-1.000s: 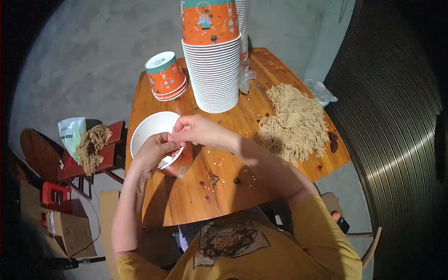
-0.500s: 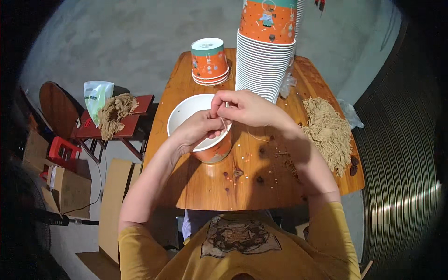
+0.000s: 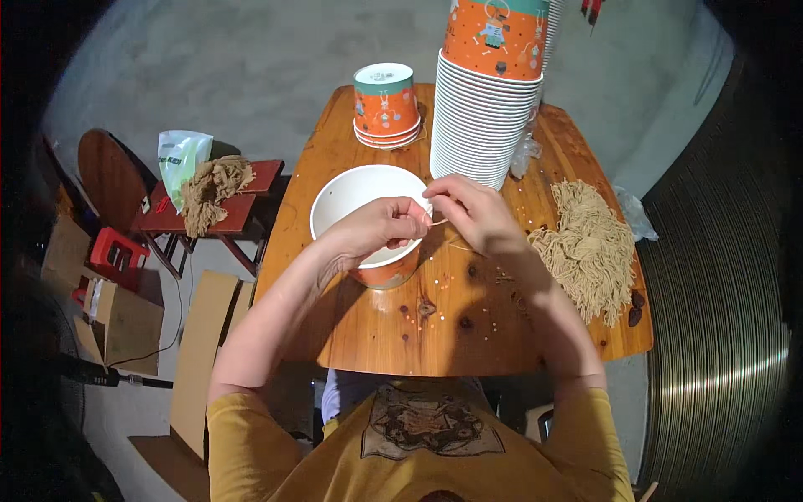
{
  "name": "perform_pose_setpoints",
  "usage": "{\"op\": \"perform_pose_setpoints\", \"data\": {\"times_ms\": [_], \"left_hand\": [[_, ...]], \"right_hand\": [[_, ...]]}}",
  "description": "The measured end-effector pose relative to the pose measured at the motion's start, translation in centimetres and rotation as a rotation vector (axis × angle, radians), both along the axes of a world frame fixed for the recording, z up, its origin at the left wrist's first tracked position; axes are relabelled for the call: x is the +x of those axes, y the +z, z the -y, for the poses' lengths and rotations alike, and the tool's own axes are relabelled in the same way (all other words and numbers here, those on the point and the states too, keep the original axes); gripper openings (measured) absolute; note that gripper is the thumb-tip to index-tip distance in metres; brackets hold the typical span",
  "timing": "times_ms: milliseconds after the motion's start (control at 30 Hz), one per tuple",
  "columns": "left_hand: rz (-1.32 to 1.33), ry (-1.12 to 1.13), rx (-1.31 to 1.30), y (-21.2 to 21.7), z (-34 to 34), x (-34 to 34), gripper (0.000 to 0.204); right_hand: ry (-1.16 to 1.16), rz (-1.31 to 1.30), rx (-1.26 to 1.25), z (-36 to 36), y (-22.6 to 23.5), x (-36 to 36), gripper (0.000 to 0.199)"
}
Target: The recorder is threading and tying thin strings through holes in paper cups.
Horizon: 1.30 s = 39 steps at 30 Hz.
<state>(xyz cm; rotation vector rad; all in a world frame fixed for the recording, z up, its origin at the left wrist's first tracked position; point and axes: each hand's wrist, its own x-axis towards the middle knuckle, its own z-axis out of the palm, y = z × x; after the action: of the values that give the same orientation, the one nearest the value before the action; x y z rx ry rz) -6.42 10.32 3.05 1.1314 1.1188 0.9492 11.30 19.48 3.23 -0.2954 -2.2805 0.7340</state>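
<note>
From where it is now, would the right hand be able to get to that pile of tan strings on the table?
Probably yes. The right hand is at the bucket's rim, and the string pile lies just to its right on bare table with nothing between.

A wooden table (image 3: 468,335) with rounded corners is standing on a grey concrete floor (image 3: 209,75), its varnished top catching soft overhead light. Off the table's left edge, a small red side table (image 3: 238,213) is sitting beside a dark round-backed chair (image 3: 104,171). Nearer the lower left, flat cardboard sheets (image 3: 201,351) and a cardboard box (image 3: 125,322) are lying on the floor, next to a low red stool (image 3: 113,251). Along the right, a ribbed metal shutter (image 3: 719,335) is gleaming with bright streaks, and dimness is gathering toward the far left.
</note>
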Motion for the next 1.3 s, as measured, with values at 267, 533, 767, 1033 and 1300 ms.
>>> {"op": "perform_pose_setpoints", "data": {"times_ms": [267, 533, 767, 1033, 1300], "left_hand": [[-0.034, 0.006, 0.015, -0.6, -0.5, 0.4, 0.008], [-0.003, 0.055, -0.013, -0.4, -0.6, 0.8, 0.007], [-0.070, 0.049, 0.028, 0.1, -0.4, 0.8, 0.009], [-0.078, 0.054, 0.027, -0.3, -0.6, 0.3, 0.010], [-0.079, 0.061, 0.066, 0.0, -0.3, 0.6, 0.013]], "right_hand": [[-0.025, 0.083, -0.189, 0.6, -0.2, 1.9, 0.007], [-0.003, 0.068, -0.294, 1.1, -1.0, 2.2, 0.007], [-0.018, -0.096, 0.113, 0.4, -1.6, 1.9, 0.006], [-0.081, -0.046, 0.086, 1.9, -2.0, 1.5, 0.010], [-0.186, 0.047, -0.190, 2.6, -3.0, 1.1, 0.013]]}}
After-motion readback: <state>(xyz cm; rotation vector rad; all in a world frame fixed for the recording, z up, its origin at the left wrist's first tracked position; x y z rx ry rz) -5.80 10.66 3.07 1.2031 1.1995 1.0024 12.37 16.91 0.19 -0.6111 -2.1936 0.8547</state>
